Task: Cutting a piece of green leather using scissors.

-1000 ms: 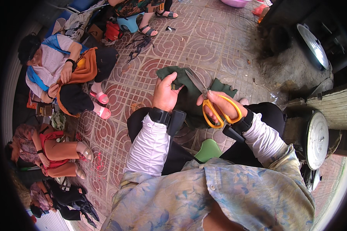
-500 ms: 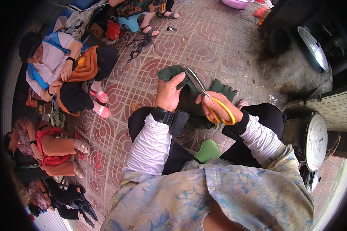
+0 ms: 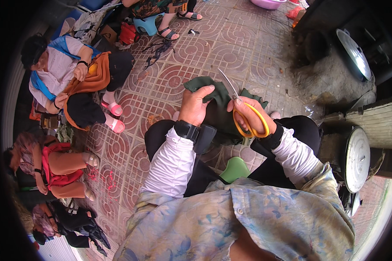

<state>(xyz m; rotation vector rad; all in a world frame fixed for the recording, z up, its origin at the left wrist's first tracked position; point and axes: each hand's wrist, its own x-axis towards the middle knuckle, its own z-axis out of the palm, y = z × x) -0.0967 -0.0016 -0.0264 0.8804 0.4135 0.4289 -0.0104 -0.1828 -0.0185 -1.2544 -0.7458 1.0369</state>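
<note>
A dark green cloth (image 3: 217,111) hangs between my two hands, over my lap. My left hand (image 3: 194,105) pinches its upper left edge between thumb and fingers. In my right hand (image 3: 251,114) is a pair of scissors (image 3: 259,118) with yellow handles, my fingers through the loops. The blades point up and away, next to the cloth's right part, and look nearly closed together. Whether the blades touch the cloth, I cannot tell. Part of the cloth lies behind the scissors and my right hand.
Below my lap shows a green stool (image 3: 235,169). On the left, a person works on orange cloth (image 3: 98,76); another has red cloth (image 3: 59,174). A large metal lid (image 3: 357,160) and a sooty stove (image 3: 318,74) stand on the right. Black strips (image 3: 154,53) lie on the tiles.
My left hand has shifted slightly right with the cloth. The scissors have moved up and right, away from the left hand, and their blades look more closed.
</note>
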